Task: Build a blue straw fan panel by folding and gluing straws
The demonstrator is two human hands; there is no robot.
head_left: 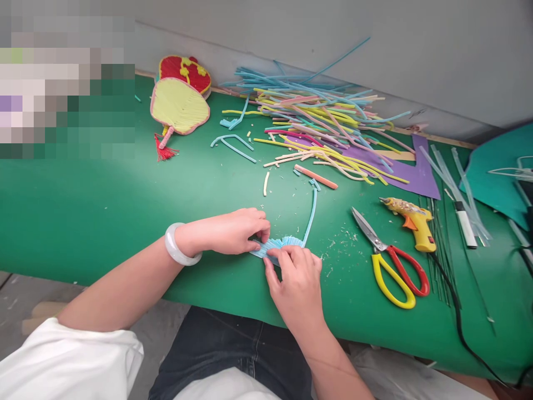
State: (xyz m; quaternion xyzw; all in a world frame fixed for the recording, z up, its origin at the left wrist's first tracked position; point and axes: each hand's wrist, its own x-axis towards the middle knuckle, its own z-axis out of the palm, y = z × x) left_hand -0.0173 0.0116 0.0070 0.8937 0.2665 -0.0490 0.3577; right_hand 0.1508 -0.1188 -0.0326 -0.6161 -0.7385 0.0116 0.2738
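A small light-blue fan-shaped piece (287,241), apparently made of pipe cleaners laid side by side, lies near the table's front edge between my hands. My left hand (239,230) has its thumb and curled fingers closed on the piece's left end. From the right, my right hand (296,275) pinches its lower edge, and my fingers cover part of it. One blue pipe cleaner (310,219) stretches up and away beside the piece. Just beyond my hands lie a short cream stem (265,184) and a salmon-coloured strip (315,176).
A heap of coloured pipe cleaners (316,111) lies at the back, partly over a purple sheet (422,172). Scissors (391,261), a yellow glue gun (410,222) with a black cord and a white marker (465,225) lie right. Finished-looking fans (180,105) stand back left.
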